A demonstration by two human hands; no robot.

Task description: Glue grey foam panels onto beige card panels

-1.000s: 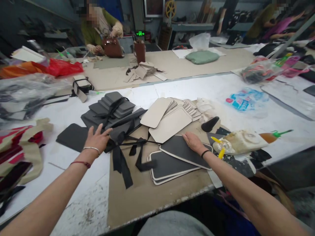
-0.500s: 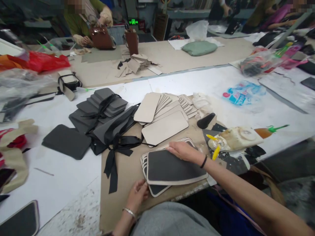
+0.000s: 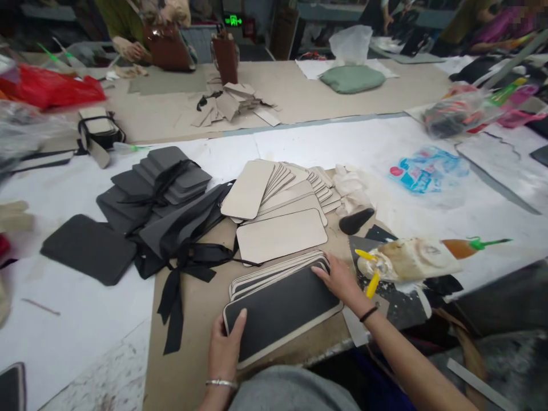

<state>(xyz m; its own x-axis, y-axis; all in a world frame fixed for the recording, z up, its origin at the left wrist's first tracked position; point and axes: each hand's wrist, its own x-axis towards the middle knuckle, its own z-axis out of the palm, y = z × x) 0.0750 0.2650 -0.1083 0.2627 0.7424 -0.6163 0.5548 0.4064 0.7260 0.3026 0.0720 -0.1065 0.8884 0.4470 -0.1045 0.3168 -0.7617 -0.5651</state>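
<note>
A dark rectangular panel with a pale border (image 3: 285,308) lies at a slant near the front edge, on top of similar panels fanned out behind it. My left hand (image 3: 229,348) grips its left end, thumb on the dark face and fingers hidden under the edge. At the right end my right hand (image 3: 342,279) holds the same panel by its upper corner, with fingertips on the dark face. Just behind is a cream panel (image 3: 282,235), in front of a fanned pile of cream pieces (image 3: 246,191).
Black pieces tied with ribbon (image 3: 162,188) and a dark stack (image 3: 88,248) lie left. A glue bottle (image 3: 422,260) and yellow-handled tool (image 3: 372,282) are at right, beside a black tool (image 3: 356,221). Across the table, a person handles a brown bag (image 3: 169,48).
My left hand has come up onto the panel's left end, and my right hand has shifted to its right corner. The top panel is now tilted and nearer the front edge. The view has shifted slightly.
</note>
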